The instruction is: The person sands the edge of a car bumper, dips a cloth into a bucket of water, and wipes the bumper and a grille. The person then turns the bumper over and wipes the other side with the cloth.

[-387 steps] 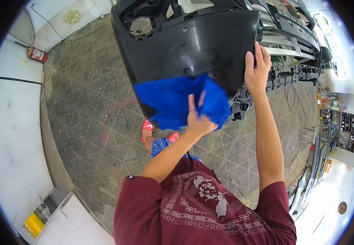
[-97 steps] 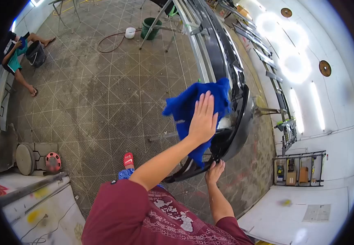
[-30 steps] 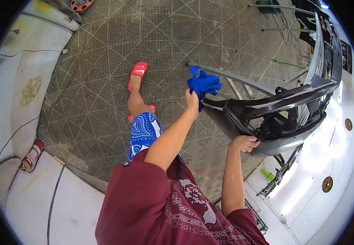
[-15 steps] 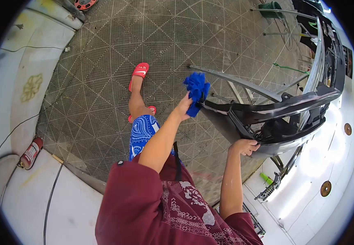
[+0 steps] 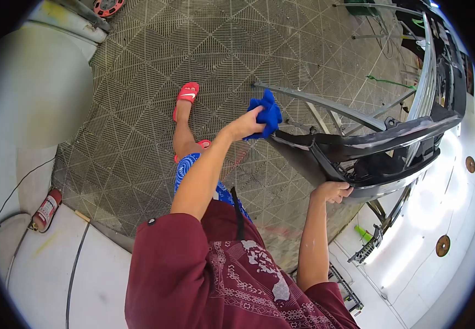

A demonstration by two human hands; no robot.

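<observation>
A bunched blue cloth (image 5: pixel 270 114) is gripped in my left hand (image 5: pixel 246 125), right at the near-left end of a black car bumper (image 5: pixel 352 148). My right hand (image 5: pixel 333 192) has its fingers curled over the bumper's lower edge, close to a dark opening in it. The bumper's surface is glossy, with paler streaks along its upper strip. It rests along a grey metal stand (image 5: pixel 325 107) and curves away to the far right.
Ribbed floor mats (image 5: pixel 139 109) lie underfoot, where a red slipper (image 5: pixel 188 93) shows. A red fire extinguisher (image 5: pixel 46 209) is by the white wall at lower left. At the top right are a dark green bucket (image 5: pixel 361 7) and a green strap (image 5: pixel 391 82).
My left hand has moved slightly up, and the blue cloth is more crumpled around its fingers. My right hand keeps its hold on the bumper. The view has shifted slightly.
</observation>
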